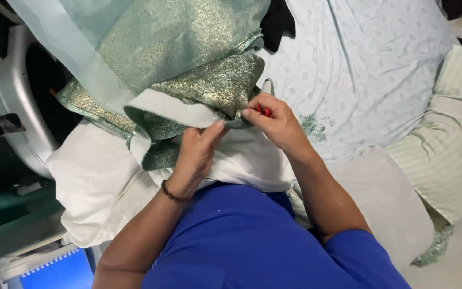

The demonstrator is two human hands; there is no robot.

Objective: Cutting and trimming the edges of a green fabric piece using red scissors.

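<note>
Green fabric [199,91], two hands [241,134] gripping.

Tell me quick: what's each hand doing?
Left hand: closed, pinching the green fabric.
Right hand: closed on a small red tool, against the fabric.

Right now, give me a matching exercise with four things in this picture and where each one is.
Things:
1. shimmery green fabric
2. small red tool
3. beaded bracelet
4. striped pillow

Places:
A. on the left wrist
B. at the right edge of the view
C. pinched in the right hand
D. held at its edge by the left hand

Pairs: 1-D, 2-C, 3-A, 4-B
</note>
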